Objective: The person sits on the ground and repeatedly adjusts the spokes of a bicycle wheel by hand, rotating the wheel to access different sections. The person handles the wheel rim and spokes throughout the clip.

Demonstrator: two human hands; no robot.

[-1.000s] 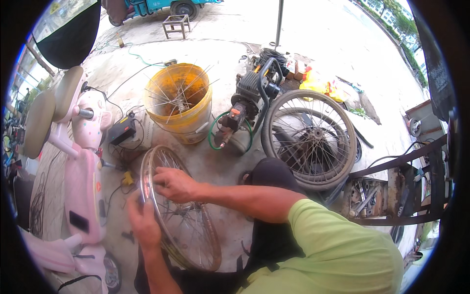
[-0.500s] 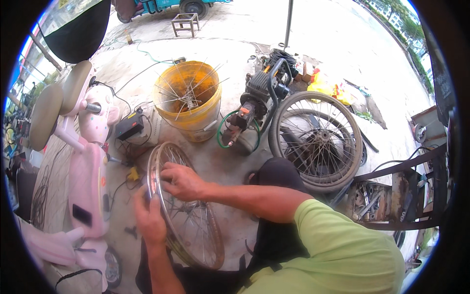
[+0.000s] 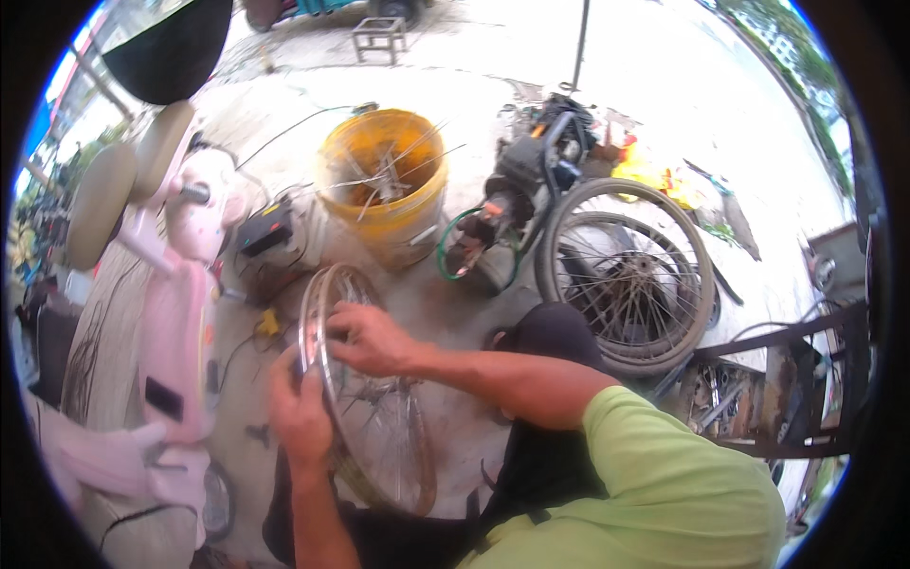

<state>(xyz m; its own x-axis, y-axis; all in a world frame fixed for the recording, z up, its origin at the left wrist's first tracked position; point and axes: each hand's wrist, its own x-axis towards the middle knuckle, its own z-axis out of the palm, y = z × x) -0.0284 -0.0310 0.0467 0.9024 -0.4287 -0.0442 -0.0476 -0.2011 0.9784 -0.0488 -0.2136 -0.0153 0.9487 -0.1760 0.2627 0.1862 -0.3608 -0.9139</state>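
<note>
Head view: one spoked wheel rim (image 3: 334,408), bare of tyre, standing tilted between the person's two hands, its lower end by the dark trousers (image 3: 536,474); long axis running from eleven o'clock to five. Left hand (image 3: 300,410): at the rim's nine o'clock side, fingers bent, thumb against or just beside its edge; whether they grip cannot be told. Right hand (image 3: 374,341): fingers bent close together at the inner face of the upper part; anything pinched there is too blurred to tell. From the right fingers the wheel's centre lies toward five o'clock; from the left, between three and four. Neither hand is clearly nearer. Surroundings, reckoned from the rim: yellow bucket (image 3: 412,207) with thin metal rods (image 3: 384,177), twelve o'clock; tyred wheel (image 3: 645,269), two; pink scooter (image 3: 180,322), nine. Hidden: left fingertips, behind the rim. Cut off: blue vehicle (image 3: 319,7), top edge. Hard to make out: tools (image 3: 725,398), three o'clock.
</note>
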